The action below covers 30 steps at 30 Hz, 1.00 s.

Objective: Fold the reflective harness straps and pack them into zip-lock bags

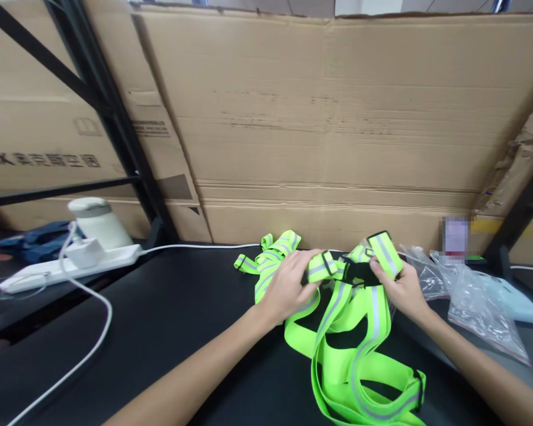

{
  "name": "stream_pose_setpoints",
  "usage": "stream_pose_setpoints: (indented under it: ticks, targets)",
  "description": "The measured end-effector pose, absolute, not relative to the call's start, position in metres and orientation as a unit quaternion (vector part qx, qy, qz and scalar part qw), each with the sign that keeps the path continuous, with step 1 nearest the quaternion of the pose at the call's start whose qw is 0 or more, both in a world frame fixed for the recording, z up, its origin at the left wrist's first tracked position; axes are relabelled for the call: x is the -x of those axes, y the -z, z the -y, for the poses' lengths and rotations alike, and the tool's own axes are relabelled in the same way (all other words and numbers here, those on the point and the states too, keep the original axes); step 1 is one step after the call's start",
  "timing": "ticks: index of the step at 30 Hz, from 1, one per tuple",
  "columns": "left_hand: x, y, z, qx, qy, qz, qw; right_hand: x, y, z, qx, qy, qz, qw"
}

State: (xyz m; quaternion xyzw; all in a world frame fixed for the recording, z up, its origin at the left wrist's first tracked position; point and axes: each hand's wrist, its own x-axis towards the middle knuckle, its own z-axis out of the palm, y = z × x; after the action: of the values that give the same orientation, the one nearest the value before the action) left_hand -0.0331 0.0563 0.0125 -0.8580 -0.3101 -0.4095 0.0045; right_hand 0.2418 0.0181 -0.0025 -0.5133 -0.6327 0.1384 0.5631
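Note:
A neon-green reflective vest (375, 316) made of straps with grey stripes lies over the black tabletop, its loops trailing toward me. My left hand (288, 283) is closed on a short strap end with a black buckle, at the vest's upper left. On the upper right, my right hand (404, 290) pinches another strap end between thumb and fingers. A black connecting piece (362, 273) spans the space between the hands. Just behind my left hand rests a folded bundle of similar green straps (275, 254), partly covered by that hand.
Clear plastic bags (484, 319) and a light-blue object (515, 299) lie at the right. To the left are a white power strip (111, 258), a pale bottle (104, 225) and a loose white cable (109, 313). A cardboard wall (337, 118) closes off the back.

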Motion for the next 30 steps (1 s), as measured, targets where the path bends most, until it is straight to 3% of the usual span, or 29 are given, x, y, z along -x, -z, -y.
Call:
stream_pose_setpoints:
  ticks: [7,16,22,30]
  targets:
    - [0.047,-0.019,-0.071,0.809,0.365,0.426,-0.176,-0.278,0.006,-0.027,0.535,-0.181,0.561,0.606]
    - [0.053,-0.017,-0.088,0.734,0.462,0.438,-0.238,-0.275,0.011,-0.035,0.491,-0.311,0.445,0.681]
    - [0.047,-0.025,-0.088,0.647,0.517,0.430,-0.359,-0.271,0.003,-0.032,0.483,-0.370,0.383,0.695]
    - [0.049,-0.033,-0.092,0.591,0.584,0.449,-0.329,-0.269,-0.001,-0.031,0.464,-0.401,0.382,0.691]
